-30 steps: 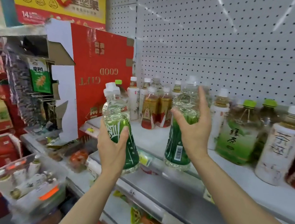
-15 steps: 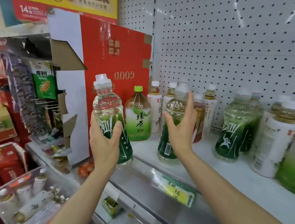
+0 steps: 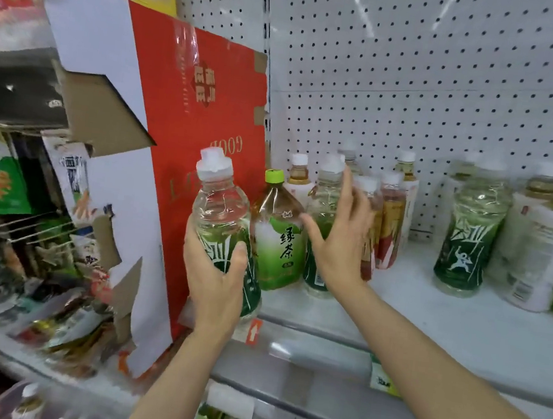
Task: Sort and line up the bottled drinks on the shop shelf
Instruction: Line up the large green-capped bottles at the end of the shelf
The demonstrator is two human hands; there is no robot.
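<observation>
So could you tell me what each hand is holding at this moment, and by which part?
The left hand grips a clear bottle with a dark green label around its lower body. The right hand is open against a second such bottle on the shelf, not gripping it.

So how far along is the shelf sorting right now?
Early. Done: little, brands stand mixed. In hand: the left hand grips a clear green-label bottle off the shelf; the right hand is open against a matching bottle. Left: fit them around the green tea bottle and group another match.

Bottles [image 3: 384, 221] on shelf [image 3: 460, 333] — cardboard box [image 3: 193, 113] left, pegboard [image 3: 422, 71] behind
</observation>
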